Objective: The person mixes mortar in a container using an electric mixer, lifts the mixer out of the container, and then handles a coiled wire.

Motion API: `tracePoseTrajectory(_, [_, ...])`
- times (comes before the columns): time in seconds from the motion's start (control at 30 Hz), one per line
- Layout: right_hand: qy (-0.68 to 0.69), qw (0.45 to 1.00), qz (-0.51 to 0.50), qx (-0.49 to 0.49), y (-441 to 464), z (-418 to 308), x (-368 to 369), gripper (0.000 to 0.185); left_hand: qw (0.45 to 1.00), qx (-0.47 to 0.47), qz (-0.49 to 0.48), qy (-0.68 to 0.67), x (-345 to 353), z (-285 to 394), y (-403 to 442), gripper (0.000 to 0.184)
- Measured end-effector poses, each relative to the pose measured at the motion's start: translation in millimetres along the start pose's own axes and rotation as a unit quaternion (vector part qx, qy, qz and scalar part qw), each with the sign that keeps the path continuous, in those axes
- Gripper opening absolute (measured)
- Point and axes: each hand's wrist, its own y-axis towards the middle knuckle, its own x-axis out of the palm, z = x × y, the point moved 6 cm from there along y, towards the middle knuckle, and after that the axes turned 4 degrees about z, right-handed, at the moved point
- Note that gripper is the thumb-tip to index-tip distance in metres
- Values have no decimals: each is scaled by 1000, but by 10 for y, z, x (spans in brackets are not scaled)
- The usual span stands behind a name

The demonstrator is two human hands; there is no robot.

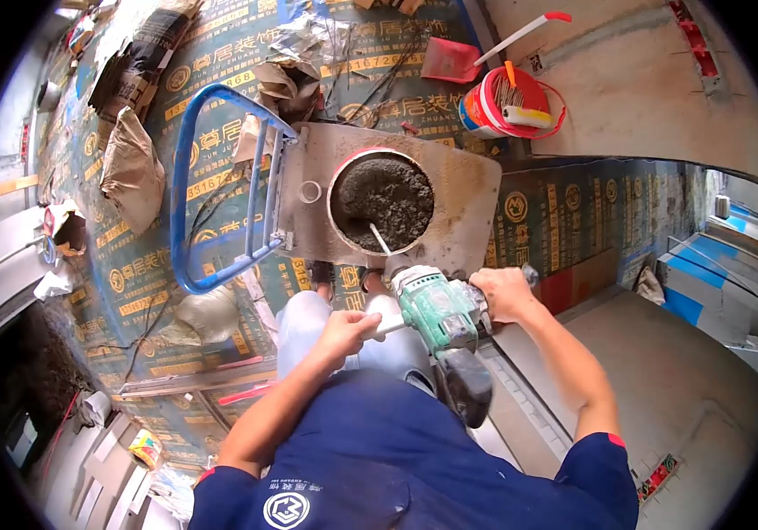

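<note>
A green power mixer [436, 311] is held in front of my body, its metal rod [380, 237] reaching down into a bucket [336, 212] of dark grey wet mortar [390, 196]. My left hand [349, 336] is closed around the white side handle [386, 320]. On the other side, my right hand [504, 294] grips the mixer's other handle. The bucket stands on the flat board of a blue-framed cart [463, 199]. The rod's lower end is hidden in the mortar.
The cart's blue frame [186, 190] extends left. A red bucket with tools [470, 110] and a red dustpan [450, 60] are at the upper right. Paper bags [132, 168] lie on the printed floor covering [220, 75]. A wall [653, 97] rises at the right.
</note>
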Motion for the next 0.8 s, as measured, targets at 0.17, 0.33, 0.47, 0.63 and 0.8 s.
tracePoseTrajectory(0.17, [-46, 998, 3, -47, 80, 57, -113, 26, 1000, -19, 6, 14, 111, -70, -16, 36])
tracePoseTrajectory(0.33, [-78, 995, 7, -60, 76, 56, -131, 25, 995, -39, 44, 76, 142, -179, 25, 45])
tracePoseTrajectory(0.47, [-49, 997, 30, -50, 76, 104, -146, 23, 992, 39, 59, 101, 113, -15, 32, 46])
tracePoseTrajectory(0.63, [-65, 995, 51, -64, 159, 37, -293, 19, 996, 27, 49, 66, 123, 95, -107, 42])
tracePoseTrajectory(0.8, [-83, 991, 70, -81, 207, -76, -354, 15, 996, 35, 70, 44, 68, 0, -97, 41])
